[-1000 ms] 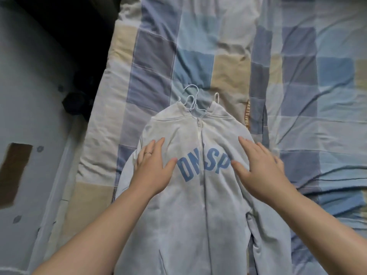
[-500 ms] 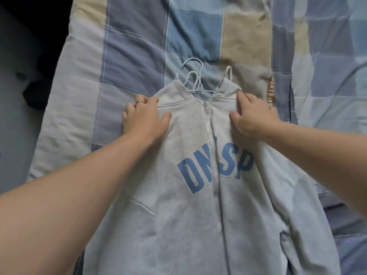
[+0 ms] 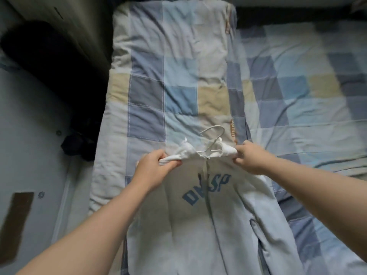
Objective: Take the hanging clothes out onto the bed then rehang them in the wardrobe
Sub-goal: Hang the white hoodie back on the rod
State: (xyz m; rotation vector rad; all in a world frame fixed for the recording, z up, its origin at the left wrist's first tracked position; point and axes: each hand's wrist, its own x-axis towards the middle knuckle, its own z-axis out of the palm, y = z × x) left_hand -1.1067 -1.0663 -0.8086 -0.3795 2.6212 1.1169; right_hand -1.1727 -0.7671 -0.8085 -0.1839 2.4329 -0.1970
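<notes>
Bed seen from above, covered w/ a blue, grey & tan check sheet [image 3: 297, 100]. A folded quilt [image 3: 158, 80] in the same checks lies lengthwise along the bed's left edge. Grey floor [image 3: 29, 135] runs beside that edge at left, w/ a dark bundle [image 3: 79, 144] on it close to the quilt & a brown patch [image 3: 16, 221] nearer the viewer.

A pale grey zip hoodie [image 3: 188, 231] w/ blue chest letters lies front-up on the near half of the quilt. One sleeve trails over the quilt's right edge onto the sheet. A white wire hanger [image 3: 218, 139] sits in the neck, hook pointing toward the quilt's far end.

The person's left hand [image 3: 155, 168] grips the bunched shoulder on the left side, fingers curled round the cloth. The right hand [image 3: 249, 157] pinches the shoulder on the right side, fingers curled in. The shoulder line looks taut between the hands.

Beyond the hook the quilt runs on to its far edge. The sheet spreads wide to the right of the hoodie.
</notes>
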